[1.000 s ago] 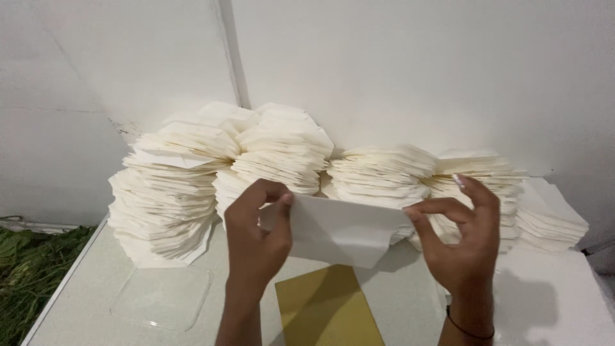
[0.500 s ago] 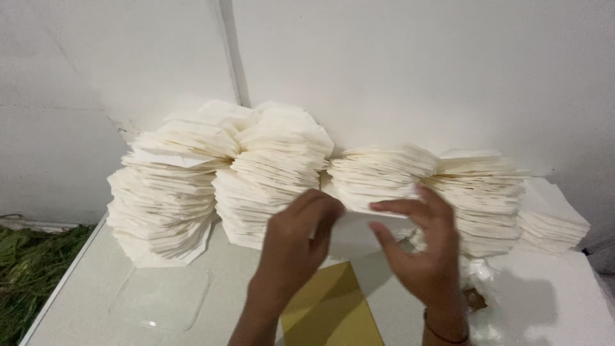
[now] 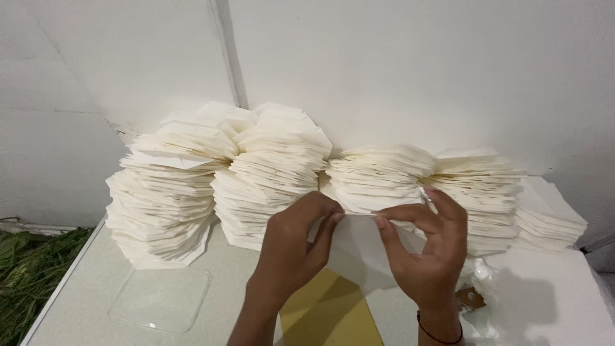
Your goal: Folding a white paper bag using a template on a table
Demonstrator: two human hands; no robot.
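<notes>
I am holding a white paper sheet (image 3: pixel 359 253) between both hands at the centre of the view. My left hand (image 3: pixel 295 247) is pinching its upper edge at about 10 o'clock of the sheet, fingers (image 3: pixel 330 221) clamped together on it. My right hand (image 3: pixel 426 253) is pinching the same edge at about 2 o'clock, its fingers also closed on the paper. A yellow card (image 3: pixel 330 314) is lying on the counter (image 3: pixel 83 288) at 6 o'clock. Stacks of folded white paper (image 3: pixel 275 173) are standing at 12 o'clock against the wall (image 3: pixel 416 70). A clear plastic plate (image 3: pixel 160 298) is lying at 8 o'clock.
</notes>
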